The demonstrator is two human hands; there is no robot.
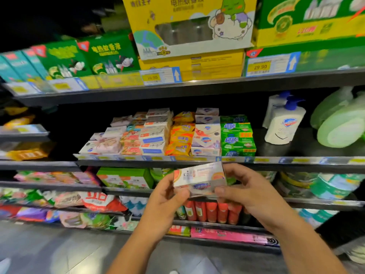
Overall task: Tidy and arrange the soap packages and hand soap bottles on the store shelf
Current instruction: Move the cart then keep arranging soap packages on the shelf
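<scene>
- Gripping a white soap box (199,180) by its two ends, the person's hands hold it roughly level in mid-air, near the camera and just below the front rail of the soap shelf (266,160).
- Grasp of the left hand (167,196): thumb laid across the near face at the box's left end, fingers curled round that end.
- Grasp of the right hand (243,186): thumb pressed on the lower right corner, fingers wrapped over the right end.
- Faces of the soap box: blurred, with an orange fruit print and a blue shield emblem. The box touches nothing on the shelves.
- Stacks on the soap shelf, left to right: pale pink packs (104,143), orange-and-white boxes (131,143), blue-labelled boxes (155,139), orange wrappers (180,139), shield-emblem boxes (206,135), green packs (237,137).
- Right of the green packs and apart from them: two upright white pump bottles (284,123) with blue heads, one behind the other. Further right lie pale green pouches (339,123).
- Upper shelf: green cartons (88,56) at left, a yellow carton (189,26) in the middle, a price tag (260,67) reading 29.90.
- Lower shelf, beyond the hands: a row of red bottles (211,212).
</scene>
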